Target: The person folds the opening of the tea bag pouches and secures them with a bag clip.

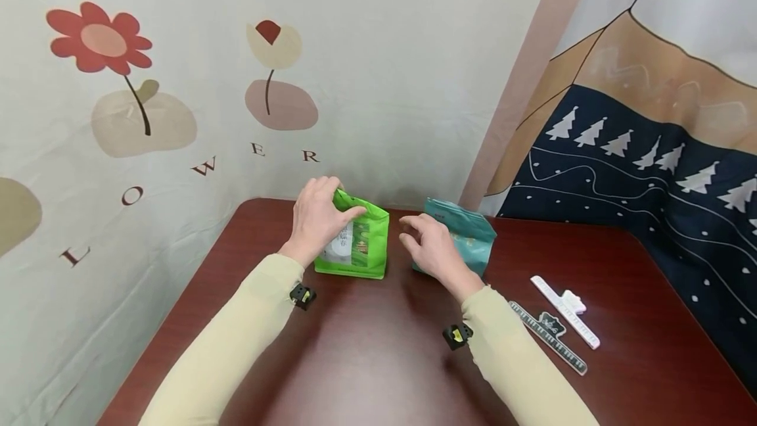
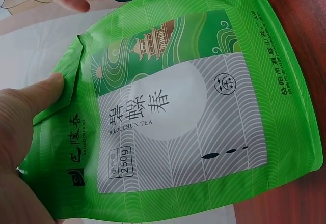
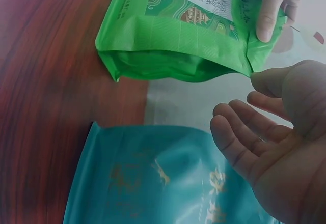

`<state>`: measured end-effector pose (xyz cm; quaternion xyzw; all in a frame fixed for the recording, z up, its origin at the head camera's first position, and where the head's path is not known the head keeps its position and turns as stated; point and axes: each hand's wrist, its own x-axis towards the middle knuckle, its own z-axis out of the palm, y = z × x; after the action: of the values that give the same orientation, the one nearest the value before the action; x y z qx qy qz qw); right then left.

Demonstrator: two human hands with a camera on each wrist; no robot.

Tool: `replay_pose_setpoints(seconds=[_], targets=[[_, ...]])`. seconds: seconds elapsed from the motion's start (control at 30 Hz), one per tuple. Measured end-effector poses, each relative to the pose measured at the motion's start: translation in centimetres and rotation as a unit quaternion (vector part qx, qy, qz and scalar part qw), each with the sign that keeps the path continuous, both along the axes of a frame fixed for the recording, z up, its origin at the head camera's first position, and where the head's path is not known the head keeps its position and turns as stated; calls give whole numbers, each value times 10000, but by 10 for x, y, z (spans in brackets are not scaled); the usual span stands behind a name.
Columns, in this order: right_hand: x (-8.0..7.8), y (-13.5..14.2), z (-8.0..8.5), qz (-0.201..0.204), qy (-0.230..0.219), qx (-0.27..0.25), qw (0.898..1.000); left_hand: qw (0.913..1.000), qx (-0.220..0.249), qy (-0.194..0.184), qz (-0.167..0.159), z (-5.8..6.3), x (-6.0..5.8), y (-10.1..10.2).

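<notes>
A bright green tea bag [image 1: 372, 248] stands upright near the back of the table, its front labelled Biluochun Tea, 250g. My left hand [image 1: 319, 215] grips its top edge, thumb across the front and fingers behind; in the left wrist view the thumb [image 2: 43, 94] presses on the folded top. To the right stands a teal bag [image 1: 473, 242] with gold lettering. My right hand [image 1: 434, 245] is raised in front of the teal bag, fingers loosely bent and holding nothing. In the right wrist view its palm faces the gap between the two bags.
On the right of the dark red table [image 1: 367, 360] lie a white bar clip [image 1: 564, 311] and a clear bar clip [image 1: 550, 337] with a dark plaque. Behind the table hangs a printed curtain [image 1: 378, 71]. Each wrist bears a small black camera [image 1: 303, 296].
</notes>
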<state>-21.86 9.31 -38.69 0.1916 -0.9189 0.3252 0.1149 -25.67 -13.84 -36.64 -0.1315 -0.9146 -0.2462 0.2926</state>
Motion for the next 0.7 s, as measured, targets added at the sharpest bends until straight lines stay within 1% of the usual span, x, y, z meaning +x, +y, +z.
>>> replay_pose_setpoints(seconds=[0.23, 0.43, 0.7], targets=[[8, 16, 2, 176, -32, -9, 9998, 10000, 18, -71, 37, 1, -2, -3], [15, 31, 1, 155, -31, -27, 9999, 9999, -17, -138, 32, 0, -2, -1], [24, 49, -4, 245, -53, -106, 9996, 9999, -46, -158, 50, 0, -1, 0]])
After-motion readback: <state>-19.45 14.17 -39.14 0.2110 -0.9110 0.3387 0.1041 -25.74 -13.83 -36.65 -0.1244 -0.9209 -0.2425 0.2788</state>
